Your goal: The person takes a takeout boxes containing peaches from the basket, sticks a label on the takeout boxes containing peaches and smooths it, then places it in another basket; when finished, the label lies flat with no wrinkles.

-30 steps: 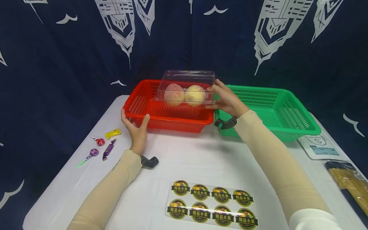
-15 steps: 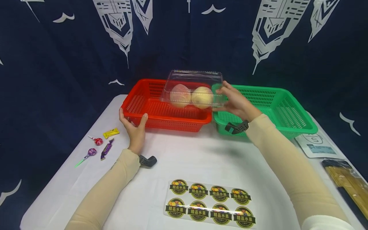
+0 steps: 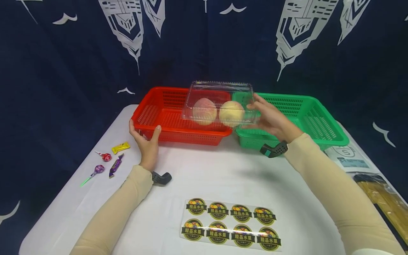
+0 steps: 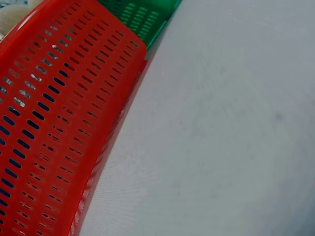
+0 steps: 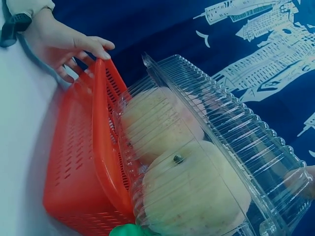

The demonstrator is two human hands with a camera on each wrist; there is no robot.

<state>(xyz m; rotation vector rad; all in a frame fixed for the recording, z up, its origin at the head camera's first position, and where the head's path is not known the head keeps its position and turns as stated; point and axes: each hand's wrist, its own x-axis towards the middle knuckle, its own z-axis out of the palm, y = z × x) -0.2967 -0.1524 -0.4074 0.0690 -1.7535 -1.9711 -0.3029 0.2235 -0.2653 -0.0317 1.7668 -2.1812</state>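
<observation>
At nine o'clock on the worktop (image 3: 223, 177): sweets (image 3: 108, 161) lying loose. Left hand (image 3: 145, 141) clamped on the near left corner of the red basket (image 3: 165, 122), thumb over the rim, fingers outside. At twelve o'clock: clear clamshell box (image 3: 220, 102) with two peaches (image 3: 218, 111), held up over the seam where the red basket meets the green basket (image 3: 306, 117). Right hand (image 3: 271, 118) pinching the box's right end, thumb apparently under the flange, though glare hides the contact. At six o'clock: sticker sheet (image 3: 231, 225). At three o'clock: packets (image 3: 350, 159).

Risks, by judgement: single-ended grip with heavy fruit on the far side, so possible sagging, a popped lid, or a slip onto the basket rims.
</observation>
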